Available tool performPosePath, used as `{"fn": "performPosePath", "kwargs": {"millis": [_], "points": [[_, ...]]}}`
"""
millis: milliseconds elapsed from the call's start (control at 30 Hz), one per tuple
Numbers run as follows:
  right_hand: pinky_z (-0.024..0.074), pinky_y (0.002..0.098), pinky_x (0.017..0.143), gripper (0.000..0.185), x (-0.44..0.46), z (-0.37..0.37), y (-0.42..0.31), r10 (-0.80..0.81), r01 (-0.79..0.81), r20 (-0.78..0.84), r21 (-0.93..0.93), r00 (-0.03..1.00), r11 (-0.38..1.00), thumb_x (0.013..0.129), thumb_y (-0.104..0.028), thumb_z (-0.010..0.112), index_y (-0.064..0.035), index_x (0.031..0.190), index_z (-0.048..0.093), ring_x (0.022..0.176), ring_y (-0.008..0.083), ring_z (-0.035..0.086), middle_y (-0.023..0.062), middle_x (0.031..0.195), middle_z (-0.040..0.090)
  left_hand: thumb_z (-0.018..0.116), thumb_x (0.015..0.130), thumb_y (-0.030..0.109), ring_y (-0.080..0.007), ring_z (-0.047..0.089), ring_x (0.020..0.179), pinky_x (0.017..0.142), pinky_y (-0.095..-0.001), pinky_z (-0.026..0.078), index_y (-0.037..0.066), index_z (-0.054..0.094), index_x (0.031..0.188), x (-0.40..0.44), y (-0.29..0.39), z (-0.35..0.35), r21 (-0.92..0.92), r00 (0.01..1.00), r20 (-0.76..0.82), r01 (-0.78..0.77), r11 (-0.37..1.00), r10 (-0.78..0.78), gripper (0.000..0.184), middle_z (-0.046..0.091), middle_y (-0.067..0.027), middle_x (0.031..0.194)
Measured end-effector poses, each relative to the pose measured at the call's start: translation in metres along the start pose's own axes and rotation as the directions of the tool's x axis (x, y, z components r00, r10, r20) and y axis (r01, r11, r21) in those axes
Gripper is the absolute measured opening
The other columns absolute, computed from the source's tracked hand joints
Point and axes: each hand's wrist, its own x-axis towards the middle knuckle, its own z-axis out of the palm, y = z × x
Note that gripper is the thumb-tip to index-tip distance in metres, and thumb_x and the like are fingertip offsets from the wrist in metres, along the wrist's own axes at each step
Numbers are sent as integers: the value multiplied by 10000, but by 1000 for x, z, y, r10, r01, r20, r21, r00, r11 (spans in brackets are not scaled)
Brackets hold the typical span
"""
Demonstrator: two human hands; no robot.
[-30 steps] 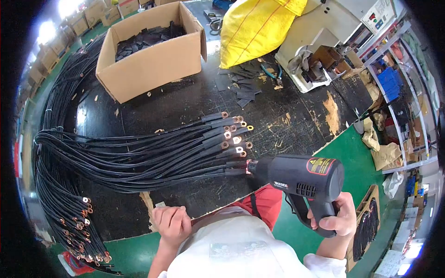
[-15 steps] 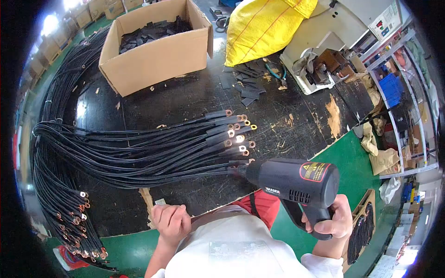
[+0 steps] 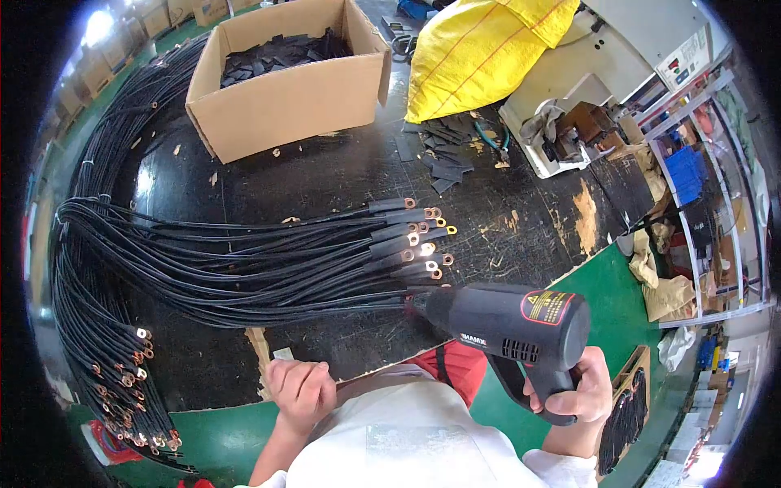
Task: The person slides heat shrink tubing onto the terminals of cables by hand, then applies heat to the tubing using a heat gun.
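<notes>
Cables [image 3: 236,289] run from nine o'clock to centre on the worktop [image 3: 504,191], apparently being heated as my right grip [image 3: 584,394] clasps the heat gun [image 3: 521,317], left grip [image 3: 303,390] curled closed, so I'd aim steadily next.

I saw a dark, worn tabletop [image 3: 325,183] on my feed, carrying a bundle of black cables [image 3: 211,285], their copper lugs [image 3: 428,250] near its middle. Beyond them rested an open cardboard box [image 3: 293,120], a yellow sack [image 3: 484,61], loose black pieces [image 3: 446,169] and blue-handled pliers [image 3: 494,146].
</notes>
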Motion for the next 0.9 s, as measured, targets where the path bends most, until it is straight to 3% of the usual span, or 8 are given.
{"fn": "performPosePath", "kwargs": {"millis": [167, 467, 667, 767, 900], "points": [[562, 317, 662, 480, 3, -3, 3, -2, 4, 75, -25, 997, 1000, 632, -42, 789, 95, 1080, 688, 705, 211, 699, 169, 897, 727, 675, 699, -32, -270, 578, 781, 736, -418, 425, 43, 654, 878, 0, 1, -1, 6, 1000, 0, 3, 1000, -3, 195, 627, -74, 856], [570, 316, 667, 500, 1, -5, -5, 24, -27, -35, -104, 999, 994, 630, -42, 793, 89, 1099, 681, 696, 208, 701, 158, 884, 731, 665, 693, -42, -261, 577, 782, 725, -415, 419, 52, 657, 906, -1, -1, -1, -4, 1000, -17, 0, 1000, 0, 233, 626, -65, 856], [572, 315, 674, 492, 6, -6, -1, 36, -30, 107, -54, 994, 998, 636, -58, 802, 86, 1092, 682, 700, 207, 701, 144, 896, 730, 677, 684, -26, -252, 583, 786, 744, -414, 418, 72, 663, 925, -2, -1, 0, -1, 1000, -15, 8, 1000, -8, 261, 627, -50, 866], [572, 314, 668, 500, 5, -8, -4, 38, -29, 55, -146, 998, 989, 628, -56, 803, 85, 1092, 679, 701, 201, 700, 138, 898, 728, 687, 677, -10, -244, 589, 793, 771, -412, 420, 87, 669, 941, -4, -2, -1, 13, 1000, -7, 10, 1000, -10, 281, 627, -37, 877], [577, 320, 661, 515, 4, -6, -12, 26, -36, -90, -109, 996, 993, 622, -61, 790, 80, 1103, 674, 704, 187, 701, 131, 881, 727, 681, 678, -23, -245, 588, 787, 766, -408, 422, 78, 672, 935, -2, -1, -1, 2, 1000, -8, 13, 1000, -13, 276, 631, -40, 878]]}}
